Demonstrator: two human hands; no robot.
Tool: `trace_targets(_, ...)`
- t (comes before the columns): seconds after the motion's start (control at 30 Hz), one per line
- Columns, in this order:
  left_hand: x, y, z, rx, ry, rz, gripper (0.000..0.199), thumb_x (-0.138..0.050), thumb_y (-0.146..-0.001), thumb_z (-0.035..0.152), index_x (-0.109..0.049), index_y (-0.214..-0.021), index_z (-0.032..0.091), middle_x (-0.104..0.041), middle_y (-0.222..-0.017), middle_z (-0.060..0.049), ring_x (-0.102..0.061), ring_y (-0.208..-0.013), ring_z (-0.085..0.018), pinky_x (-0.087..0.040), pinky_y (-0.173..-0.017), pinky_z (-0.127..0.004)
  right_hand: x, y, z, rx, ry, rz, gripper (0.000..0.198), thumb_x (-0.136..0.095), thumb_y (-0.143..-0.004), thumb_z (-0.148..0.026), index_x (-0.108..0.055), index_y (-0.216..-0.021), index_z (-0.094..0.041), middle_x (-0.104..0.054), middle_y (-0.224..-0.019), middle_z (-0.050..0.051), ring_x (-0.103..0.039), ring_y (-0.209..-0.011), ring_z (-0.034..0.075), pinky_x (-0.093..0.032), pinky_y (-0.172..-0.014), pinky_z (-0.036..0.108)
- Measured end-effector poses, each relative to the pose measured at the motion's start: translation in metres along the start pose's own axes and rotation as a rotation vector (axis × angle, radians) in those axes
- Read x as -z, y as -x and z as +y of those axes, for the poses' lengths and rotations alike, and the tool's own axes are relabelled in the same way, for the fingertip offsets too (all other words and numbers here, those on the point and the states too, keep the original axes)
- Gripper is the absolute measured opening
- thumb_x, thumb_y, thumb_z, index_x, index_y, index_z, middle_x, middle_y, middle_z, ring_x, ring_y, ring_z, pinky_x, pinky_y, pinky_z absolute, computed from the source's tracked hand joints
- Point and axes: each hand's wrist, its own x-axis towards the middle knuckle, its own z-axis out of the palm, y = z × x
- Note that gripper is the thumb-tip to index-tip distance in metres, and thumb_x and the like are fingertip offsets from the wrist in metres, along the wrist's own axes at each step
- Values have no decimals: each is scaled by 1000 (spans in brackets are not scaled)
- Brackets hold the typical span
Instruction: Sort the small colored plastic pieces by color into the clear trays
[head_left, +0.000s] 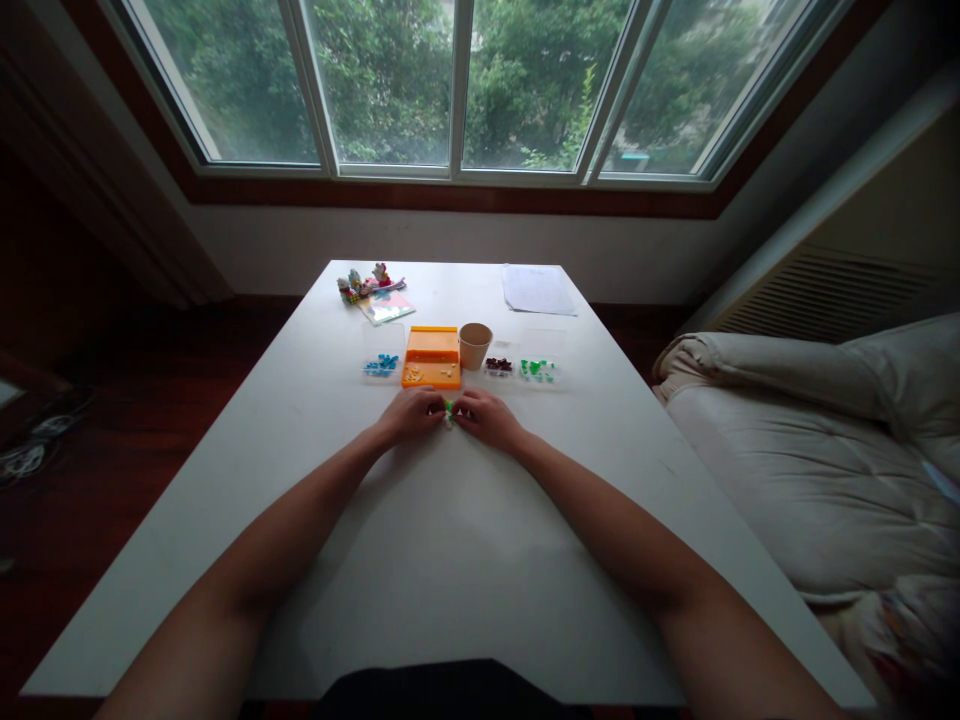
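Observation:
Between my two hands, low over the white table (450, 560), is a small green, yellow and white toy-brick build (449, 416). My left hand (412, 412) is closed with its fingertips at the build's left side. From the right, my right hand (486, 415) pinches at it too. The fingers hide much of the build, and its details are too small to make out. Just beyond the hands lies an orange box (431, 342), opened out, with small pale pieces in its near half.
Left of the orange box sits a clear tray of blue pieces (381, 365). A paper cup (475, 346), dark brown pieces (498, 366) and green-and-white pieces (537, 371) stand to its right. Farther back are brick figures (360, 286) and paper sheets (540, 289). A sofa (810, 470) flanks the table.

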Motion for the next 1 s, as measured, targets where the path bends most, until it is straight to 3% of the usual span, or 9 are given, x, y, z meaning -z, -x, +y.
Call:
trace_targets(0.3,20,1,-6,-43,-11,-96,17,-55,-82,19,-71,-86,17,-70,-84,-3,-58,-73,-14,-38,-65,-23,7,3,3,-16,19,32,6,-66,-85,-19,-67,-90,-22,-59,-88,3,-55,-84,16,-41,-77,26)
trace_targets(0.47,22,2,-3,-65,-40,-190,16,-58,-85,25,-71,-92,18,-71,-87,-4,-60,-75,-15,-39,-67,-24,7,2,7,-13,26,35,6,-66,-84,-19,-67,-89,-22,-59,-87,3,-54,-84,16,-40,-76,26)
trace_targets(0.67,18,2,5,-118,-113,-185,21,-57,-88,26,-71,-103,20,-70,-99,-7,-62,-80,-16,-43,-70,-24,7,1,8,-7,37,33,6,-65,-85,-19,-67,-90,-21,-59,-88,3,-54,-83,16,-40,-76,26)
trace_targets(1.0,15,3,10,-131,-181,-185,23,-57,-88,29,-68,-107,22,-66,-98,-6,-61,-82,-18,-44,-72,-27,8,0,8,-14,36,23,5,-65,-86,-20,-67,-90,-21,-59,-89,3,-54,-84,16,-40,-76,26)
